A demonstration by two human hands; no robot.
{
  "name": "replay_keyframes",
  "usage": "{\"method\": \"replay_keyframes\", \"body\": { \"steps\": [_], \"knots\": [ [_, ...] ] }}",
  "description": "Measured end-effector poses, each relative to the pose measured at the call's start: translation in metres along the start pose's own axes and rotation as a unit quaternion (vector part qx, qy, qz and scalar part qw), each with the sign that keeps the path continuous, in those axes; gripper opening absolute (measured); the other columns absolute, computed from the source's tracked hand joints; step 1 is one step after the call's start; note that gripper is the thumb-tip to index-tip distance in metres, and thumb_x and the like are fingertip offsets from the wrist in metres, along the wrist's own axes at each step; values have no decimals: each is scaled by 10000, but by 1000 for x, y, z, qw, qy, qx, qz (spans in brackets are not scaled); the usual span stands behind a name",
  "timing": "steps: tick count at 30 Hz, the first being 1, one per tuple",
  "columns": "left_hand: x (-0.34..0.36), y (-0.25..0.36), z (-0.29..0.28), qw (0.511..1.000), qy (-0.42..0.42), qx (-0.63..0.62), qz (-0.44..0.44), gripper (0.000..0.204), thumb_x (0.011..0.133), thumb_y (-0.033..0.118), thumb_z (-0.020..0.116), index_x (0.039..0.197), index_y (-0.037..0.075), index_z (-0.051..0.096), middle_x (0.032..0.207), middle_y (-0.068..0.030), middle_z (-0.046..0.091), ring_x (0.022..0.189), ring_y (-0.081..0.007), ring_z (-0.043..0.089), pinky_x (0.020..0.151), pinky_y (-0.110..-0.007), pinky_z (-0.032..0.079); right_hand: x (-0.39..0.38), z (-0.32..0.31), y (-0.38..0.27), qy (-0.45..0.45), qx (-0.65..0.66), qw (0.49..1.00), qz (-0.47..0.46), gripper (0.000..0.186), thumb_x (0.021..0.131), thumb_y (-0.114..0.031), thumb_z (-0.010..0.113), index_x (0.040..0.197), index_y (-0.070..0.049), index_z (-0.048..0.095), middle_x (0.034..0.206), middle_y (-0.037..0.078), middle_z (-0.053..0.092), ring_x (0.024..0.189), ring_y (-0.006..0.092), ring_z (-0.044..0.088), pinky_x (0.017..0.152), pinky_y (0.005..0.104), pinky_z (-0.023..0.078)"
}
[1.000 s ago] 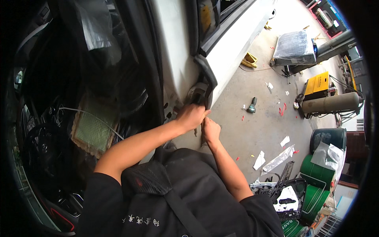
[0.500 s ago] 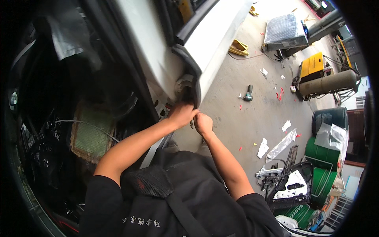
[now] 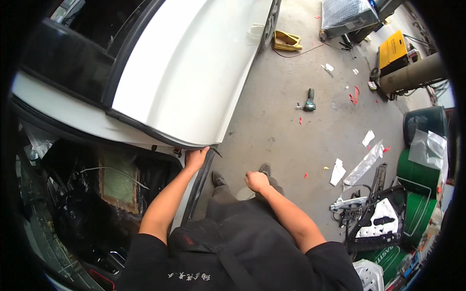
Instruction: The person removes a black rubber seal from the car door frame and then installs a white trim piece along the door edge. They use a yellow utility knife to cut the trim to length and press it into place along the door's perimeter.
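Observation:
My left hand grips the black-trimmed lower edge of a white car door, fingers curled at it; a thin dark strip sticks out just right of it, and I cannot tell whether my fingers hold it. My right hand is apart from the door, in front of my body above my legs, fingers curled closed; whatever it may hold is hidden. Left of my arms is the open dark car interior with a greenish mesh-like panel and a pale cable.
On the concrete floor lie a cordless tool, red and white scraps, a yellow tray and removed door parts. At right stand a yellow machine, gas cylinder and green drums; a wrapped box is at top.
My hands have separated: the left moved left with the door edge, the right down toward my body. The white door now shows more of its outer face, and the view has shifted.

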State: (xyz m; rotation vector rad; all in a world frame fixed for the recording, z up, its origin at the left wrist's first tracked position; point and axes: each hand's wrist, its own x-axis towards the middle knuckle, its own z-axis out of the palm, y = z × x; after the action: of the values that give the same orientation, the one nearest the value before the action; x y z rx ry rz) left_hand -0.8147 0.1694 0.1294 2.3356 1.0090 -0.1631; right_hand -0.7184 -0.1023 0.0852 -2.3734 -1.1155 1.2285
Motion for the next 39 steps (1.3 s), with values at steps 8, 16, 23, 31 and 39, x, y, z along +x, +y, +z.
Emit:
{"method": "replay_keyframes", "body": {
  "steps": [8,16,23,31,39],
  "knots": [
    [-5,14,3,996,79,-1,-35,454,866,406,620,1088,11,650,1081,-229,643,1023,-399,596,875,-446,468,-18,-51,41,-5,-56,998,-31,256,879,-297,541,911,-63,639,842,204,673,821,396,644,740,499,513],
    [0,12,15,995,96,-20,-22,390,865,379,627,1019,22,662,984,-237,656,909,-424,613,786,-476,482,-7,-73,15,58,-7,996,-71,249,880,-289,562,925,-66,664,825,188,675,795,387,642,720,487,510],
    [1,2,48,989,140,-45,0,354,895,339,595,939,-6,659,903,-248,651,852,-428,611,737,-483,480,22,-22,20,10,-19,996,-90,281,890,-316,528,923,-68,656,826,217,667,801,400,645,724,501,514],
    [-3,-11,64,980,190,-20,61,272,891,243,609,931,-25,638,892,-241,647,822,-454,589,712,-504,466,102,44,44,-23,-27,986,-163,273,881,-303,543,950,-58,641,826,204,670,800,396,646,732,498,510],
    [13,-22,83,950,264,-44,162,247,891,161,632,1032,-41,616,975,-235,649,897,-432,601,775,-467,468,232,131,32,199,40,947,-251,311,815,-286,666,990,-40,589,877,161,624,730,362,635,611,452,520]
  ]
}}
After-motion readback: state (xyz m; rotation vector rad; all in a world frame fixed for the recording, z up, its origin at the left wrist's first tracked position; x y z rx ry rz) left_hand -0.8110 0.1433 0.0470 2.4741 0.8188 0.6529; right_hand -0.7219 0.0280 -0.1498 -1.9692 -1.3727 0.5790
